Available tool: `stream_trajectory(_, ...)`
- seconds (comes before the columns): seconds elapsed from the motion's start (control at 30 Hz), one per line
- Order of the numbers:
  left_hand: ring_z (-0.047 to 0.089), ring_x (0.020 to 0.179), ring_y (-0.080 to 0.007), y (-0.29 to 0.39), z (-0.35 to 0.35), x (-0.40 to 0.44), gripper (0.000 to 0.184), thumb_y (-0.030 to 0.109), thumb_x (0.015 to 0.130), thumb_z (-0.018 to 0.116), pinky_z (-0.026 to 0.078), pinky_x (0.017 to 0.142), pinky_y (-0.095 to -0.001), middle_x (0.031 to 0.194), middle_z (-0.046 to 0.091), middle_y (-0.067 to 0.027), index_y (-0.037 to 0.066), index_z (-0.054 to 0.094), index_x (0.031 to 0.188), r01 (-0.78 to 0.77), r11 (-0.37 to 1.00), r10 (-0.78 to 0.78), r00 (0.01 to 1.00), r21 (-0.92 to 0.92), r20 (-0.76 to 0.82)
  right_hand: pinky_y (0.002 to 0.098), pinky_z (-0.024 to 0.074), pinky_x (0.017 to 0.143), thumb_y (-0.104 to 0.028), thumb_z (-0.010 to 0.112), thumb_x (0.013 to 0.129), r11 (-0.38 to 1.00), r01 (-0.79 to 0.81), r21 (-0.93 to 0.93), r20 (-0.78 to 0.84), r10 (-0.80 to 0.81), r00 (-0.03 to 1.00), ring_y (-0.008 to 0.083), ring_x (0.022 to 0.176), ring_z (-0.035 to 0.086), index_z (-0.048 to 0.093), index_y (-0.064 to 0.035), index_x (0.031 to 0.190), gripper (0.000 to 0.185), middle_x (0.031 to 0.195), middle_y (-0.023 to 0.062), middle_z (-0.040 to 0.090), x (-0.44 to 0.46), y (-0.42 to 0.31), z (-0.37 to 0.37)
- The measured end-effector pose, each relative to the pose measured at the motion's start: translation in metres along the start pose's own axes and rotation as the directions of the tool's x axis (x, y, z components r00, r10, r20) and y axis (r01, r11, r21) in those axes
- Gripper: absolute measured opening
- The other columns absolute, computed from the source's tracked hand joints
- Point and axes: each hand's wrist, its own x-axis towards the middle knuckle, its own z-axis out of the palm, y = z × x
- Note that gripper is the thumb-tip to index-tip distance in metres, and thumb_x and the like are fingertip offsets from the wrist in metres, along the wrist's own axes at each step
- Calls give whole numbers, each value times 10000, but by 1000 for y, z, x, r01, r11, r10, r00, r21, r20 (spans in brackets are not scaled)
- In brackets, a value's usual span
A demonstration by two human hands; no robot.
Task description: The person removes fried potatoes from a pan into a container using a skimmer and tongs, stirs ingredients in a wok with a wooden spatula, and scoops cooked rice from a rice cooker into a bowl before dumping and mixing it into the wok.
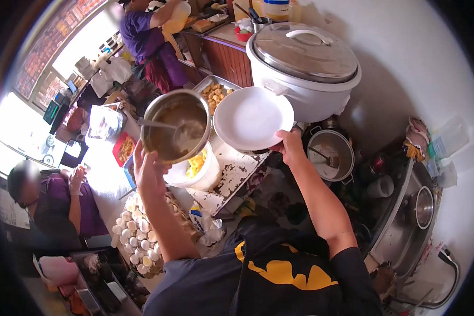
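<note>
My left hand [150, 176] grips a round metal bowl [168, 113] by its lower left rim; a ladle or spoon [160, 125] rests inside in some brownish liquid. With my right hand [290, 146] I hold a white bowl [254, 118] by its lower right rim, and its inside looks bare. The two bowls are side by side, nearly touching. Beneath them stands a white tub [208, 174] with yellow pieces [196, 164]. Behind is a metal tray [224, 81] of browned round pieces [214, 96].
A large lidded white cooker [305, 63] stands ahead. To the right are a pot [332, 154] and a sink [395, 231] holding a metal bowl [421, 207]. Eggshells [139, 234] lie at lower left. One person [147, 45] stands ahead, another [52, 200] at left.
</note>
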Motion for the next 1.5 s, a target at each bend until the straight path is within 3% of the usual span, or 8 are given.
stream_trajectory(0.43, 535, 458, -119, -19, -43, -23, 603, 234, 875, 599, 405, 399, -204, 1062, 574, -122, 75, 331, 1391, 203, 913, -151, 974, 354, -171, 326, 533, 415, -96, 526, 781, 999, 24, 45, 83, -27, 996, 220, 509, 600, 436, 7, 1094, 341, 794, 136, 585, -36, -5, 0)
stream_trajectory(0.57, 522, 609, -111, -2, -22, -31, 522, 337, 909, 569, 427, 510, -237, 1195, 472, -150, 63, 426, 1330, -295, 360, 699, 714, 885, -46, 323, 539, 416, -102, 534, 790, 999, -6, 52, 110, 0, 994, 220, 584, 628, 360, 17, 1157, 423, 864, 147, 575, -67, -13, -18)
stream_trajectory(0.7, 523, 601, -107, -4, 29, -76, 370, 311, 940, 498, 420, 529, -236, 1085, 543, -112, 23, 528, 1170, -539, 779, 507, 842, 319, 185, 296, 489, 364, -141, 586, 799, 998, 32, 60, 10, -32, 999, 211, 635, 628, 389, -16, 1221, 483, 936, 126, 574, -130, -28, -63)
stream_trajectory(0.8, 579, 735, -154, -22, 72, -105, 434, 328, 954, 476, 435, 539, -230, 1089, 535, -165, -19, 458, 1214, 48, 971, -164, 845, 233, 510, 321, 523, 611, -134, 591, 801, 986, 132, 96, -199, -111, 974, 204, 855, 608, 407, -31, 1266, 510, 1023, 117, 573, -174, -18, -121)
stream_trajectory(0.93, 626, 919, -320, -89, 119, -81, 723, 434, 900, 538, 527, 652, -334, 1312, 398, -215, 57, 183, 1404, 791, 604, -712, 589, -96, 382, 359, 461, 872, -118, 582, 805, 951, 280, 134, -420, -202, 885, 220, 1034, 553, 406, -35, 1283, 516, 1141, 113, 547, -252, -2, -177)
stream_trajectory(1.07, 483, 1120, -441, -173, 128, -23, 741, 327, 846, 599, 439, 936, -568, 1326, 364, -240, -9, 193, 1367, 411, 909, -350, 841, -67, 412, 389, 455, 892, -92, 568, 812, 903, 417, 102, -673, -246, 698, 239, 1054, 545, 351, -34, 1325, 560, 1186, 122, 525, -312, 27, -203)
stream_trajectory(1.43, 357, 1202, -535, -196, 115, 42, 467, 15, 831, 429, 522, 889, -515, 1303, 343, -333, -148, 295, 1247, 902, 200, -840, 360, -383, 406, 341, 557, 618, -109, 532, 866, 705, 706, -74, -996, -84, -20, 217, 902, 601, 379, -59, 1194, 365, 1069, 110, 537, -405, 122, -191)
stream_trajectory(1.5, 365, 1194, -535, -199, 106, 31, 464, 17, 827, 424, 539, 871, -499, 1295, 340, -340, -156, 306, 1242, 889, 437, -745, 442, -136, 500, 337, 547, 530, -112, 531, 870, 656, 751, -81, -996, -38, -75, 222, 849, 611, 372, -65, 1188, 358, 1050, 113, 542, -412, 123, -186)
